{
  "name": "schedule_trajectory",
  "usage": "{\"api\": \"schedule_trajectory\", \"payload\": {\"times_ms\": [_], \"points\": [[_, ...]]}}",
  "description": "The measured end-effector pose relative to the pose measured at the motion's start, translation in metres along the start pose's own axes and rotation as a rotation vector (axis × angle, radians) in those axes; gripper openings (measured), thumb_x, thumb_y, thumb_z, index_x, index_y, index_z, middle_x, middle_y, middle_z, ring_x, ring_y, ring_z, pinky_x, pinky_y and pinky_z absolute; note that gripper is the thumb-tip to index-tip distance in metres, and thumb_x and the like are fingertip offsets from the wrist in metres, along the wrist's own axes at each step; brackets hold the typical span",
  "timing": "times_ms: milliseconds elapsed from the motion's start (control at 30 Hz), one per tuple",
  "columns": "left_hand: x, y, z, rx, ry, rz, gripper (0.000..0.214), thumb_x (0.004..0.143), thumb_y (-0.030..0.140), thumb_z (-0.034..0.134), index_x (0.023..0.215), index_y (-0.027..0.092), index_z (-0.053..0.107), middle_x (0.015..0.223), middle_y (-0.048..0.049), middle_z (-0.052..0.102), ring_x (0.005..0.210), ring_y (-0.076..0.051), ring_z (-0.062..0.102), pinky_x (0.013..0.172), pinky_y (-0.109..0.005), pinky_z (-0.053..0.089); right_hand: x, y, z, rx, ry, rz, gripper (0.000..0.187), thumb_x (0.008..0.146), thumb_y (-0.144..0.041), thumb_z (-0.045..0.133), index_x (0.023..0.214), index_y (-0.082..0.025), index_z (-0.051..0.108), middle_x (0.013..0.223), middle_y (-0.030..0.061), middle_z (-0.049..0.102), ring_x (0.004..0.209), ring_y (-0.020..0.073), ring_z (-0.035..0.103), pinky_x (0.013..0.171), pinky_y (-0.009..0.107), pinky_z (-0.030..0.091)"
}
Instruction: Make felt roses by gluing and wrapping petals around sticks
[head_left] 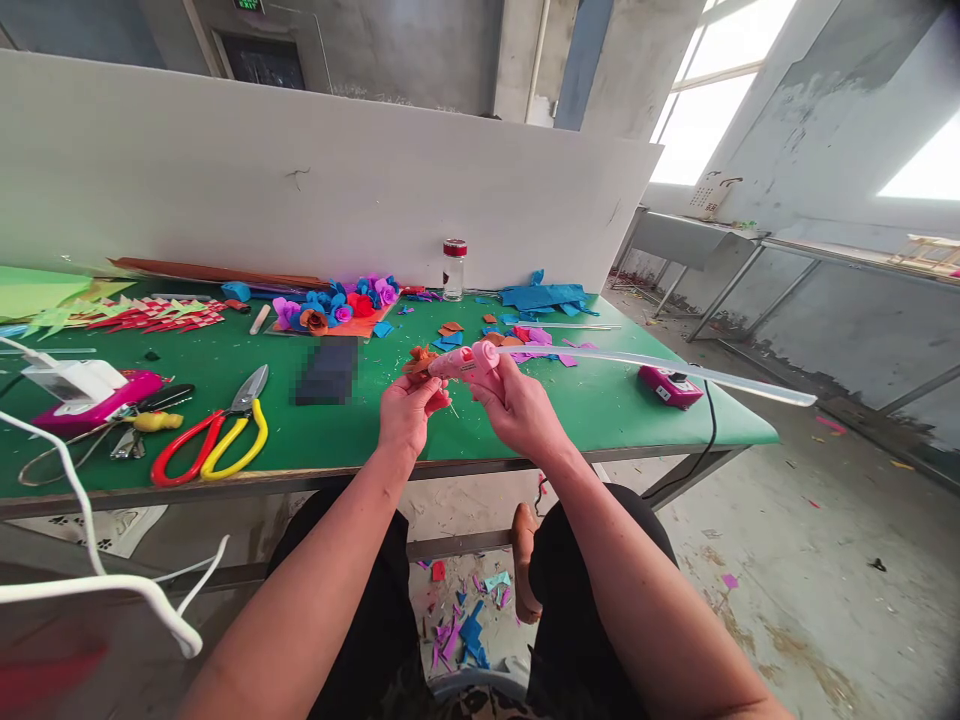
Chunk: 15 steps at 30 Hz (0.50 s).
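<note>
Pinches brown paper piece (pixel 419 362) between thumb and fingers of left hand (pixel 403 415), center of frame, at tip of pink glue gun (pixel 466 364); cannot tell if touching. Clasps gun in curled right hand (pixel 521 408), with clear glue stick (pixel 675 367) jutting toward right of frame. On green table (pixel 585 410), lower left: scissors (pixel 244 400). Farther back, paper flowers (pixel 360 303) left of center, red-lidded jar (pixel 454 272) upper center, white panel (pixel 375 180) behind.

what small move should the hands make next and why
Probably squeeze out a little glue: the right hand holds the pink glue gun with its front end at the brown paper in the left hand, and a long glue stick juts from the gun's back.
</note>
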<state>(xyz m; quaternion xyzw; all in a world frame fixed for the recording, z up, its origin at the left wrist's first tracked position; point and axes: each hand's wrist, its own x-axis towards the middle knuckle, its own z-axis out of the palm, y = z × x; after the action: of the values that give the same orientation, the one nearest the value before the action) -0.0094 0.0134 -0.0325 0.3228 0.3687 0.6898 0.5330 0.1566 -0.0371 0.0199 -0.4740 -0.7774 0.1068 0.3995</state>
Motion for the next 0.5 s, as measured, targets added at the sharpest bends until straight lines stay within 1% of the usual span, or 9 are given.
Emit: {"api": "schedule_trajectory", "payload": {"times_ms": [133, 300, 500], "points": [[0.0012, -0.0009, -0.0009, 0.002, 0.0, 0.006, 0.021, 0.058, 0.017, 0.08, 0.074, 0.015, 0.068, 0.065, -0.0027, 0.07, 0.05, -0.011, 0.062, 0.056, -0.027, 0.055, 0.0003, -0.0014, 0.0, 0.007, -0.011, 0.006, 0.031, 0.091, -0.036, 0.045, 0.117, -0.021, 0.051, 0.078, 0.0058, 0.068, 0.061, 0.0234, 0.058, 0.056, 0.028, 0.035], [0.0022, -0.0016, -0.0017, 0.0, -0.004, 0.006, 0.021, 0.057, 0.016, 0.081, 0.07, 0.015, 0.065, 0.064, -0.0024, 0.069, 0.05, -0.011, 0.062, 0.056, -0.028, 0.055, -0.0005, -0.0009, -0.0007, -0.005, -0.022, 0.012, 0.03, 0.09, -0.037, 0.045, 0.116, -0.022, 0.051, 0.078, 0.0058, 0.067, 0.061, 0.0239, 0.058, 0.054, 0.028, 0.033], [0.0027, -0.0031, -0.002, 0.001, -0.008, 0.008, 0.022, 0.059, 0.018, 0.081, 0.076, 0.015, 0.068, 0.067, -0.0027, 0.07, 0.053, -0.011, 0.063, 0.057, -0.026, 0.054, -0.0003, -0.0001, 0.0001, 0.0, -0.002, 0.012, 0.027, 0.091, -0.037, 0.045, 0.112, -0.022, 0.051, 0.08, 0.0054, 0.067, 0.061, 0.0228, 0.058, 0.056, 0.028, 0.034]]}}
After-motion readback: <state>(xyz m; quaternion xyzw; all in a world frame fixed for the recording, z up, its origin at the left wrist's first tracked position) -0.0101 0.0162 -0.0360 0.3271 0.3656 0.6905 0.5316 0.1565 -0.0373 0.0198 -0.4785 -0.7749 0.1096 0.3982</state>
